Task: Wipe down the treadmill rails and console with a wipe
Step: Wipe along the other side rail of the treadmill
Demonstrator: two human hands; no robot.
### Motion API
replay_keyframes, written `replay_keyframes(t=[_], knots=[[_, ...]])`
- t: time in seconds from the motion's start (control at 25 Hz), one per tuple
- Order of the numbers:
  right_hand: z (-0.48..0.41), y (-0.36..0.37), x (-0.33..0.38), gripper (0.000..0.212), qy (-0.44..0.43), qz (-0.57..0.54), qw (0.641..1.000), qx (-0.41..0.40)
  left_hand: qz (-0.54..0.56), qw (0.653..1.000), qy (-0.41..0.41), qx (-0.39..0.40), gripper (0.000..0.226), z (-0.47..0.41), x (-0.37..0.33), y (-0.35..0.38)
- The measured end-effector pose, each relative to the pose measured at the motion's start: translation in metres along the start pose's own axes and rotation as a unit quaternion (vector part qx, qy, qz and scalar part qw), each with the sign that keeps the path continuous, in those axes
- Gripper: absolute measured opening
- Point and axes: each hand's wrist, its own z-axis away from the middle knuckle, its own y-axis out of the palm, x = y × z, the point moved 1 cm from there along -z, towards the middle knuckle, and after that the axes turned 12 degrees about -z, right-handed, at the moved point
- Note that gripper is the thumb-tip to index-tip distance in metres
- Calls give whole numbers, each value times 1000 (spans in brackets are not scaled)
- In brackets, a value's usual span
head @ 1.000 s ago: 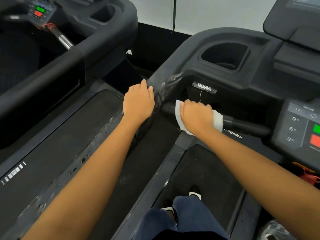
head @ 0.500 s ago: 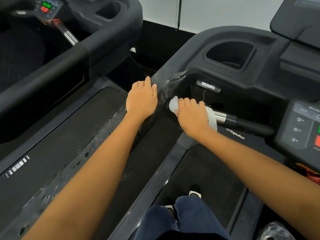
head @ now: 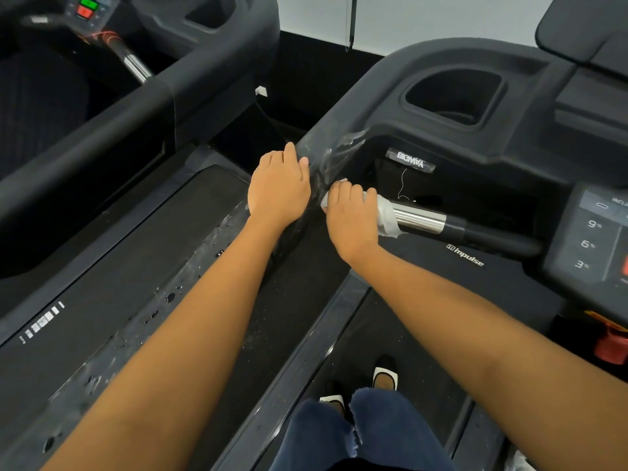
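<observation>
Head view, starting at the left: we see the neighbouring treadmill (head: 102, 137), with green and red buttons (head: 86, 6) in the top corner and its dark belt (head: 102, 260) running alongside us. Our left hand (head: 278, 188) lies palm down on the side rail (head: 323, 144) of our own machine, fingers pressed together and draped over its film-wrapped top, pinching nothing. Just beside it, our right hand (head: 353, 219) curls round the white wipe (head: 387, 217). The wipe is wrapped about the left end of the crossbar (head: 492, 234), and its edge touches the shiny metal sleeve (head: 419, 219). Above the bar a cup holder (head: 452, 96) is sunk into the console (head: 373, 107). Farther right a keypad (head: 589, 243) shows 9, 6 and 3. Low in the view, our jeans (head: 367, 433) and a shoe (head: 384, 377) stand on our own belt (head: 390, 328).
</observation>
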Motion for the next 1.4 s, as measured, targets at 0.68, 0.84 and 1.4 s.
replay_keyframes(t=[0.68, 0.84, 1.4], knots=[[15, 1, 1, 51, 18, -76, 995, -56, 0, 1000, -8, -11, 51, 0, -1, 4], [23, 2, -36, 43, -47, -60, 992, -97, -16, 1000, -15, -15, 51, -2, 0, 5], [-8, -11, -10, 41, 28, -122, 992, -17, -33, 999, -11, -20, 51, -2, -2, 5]])
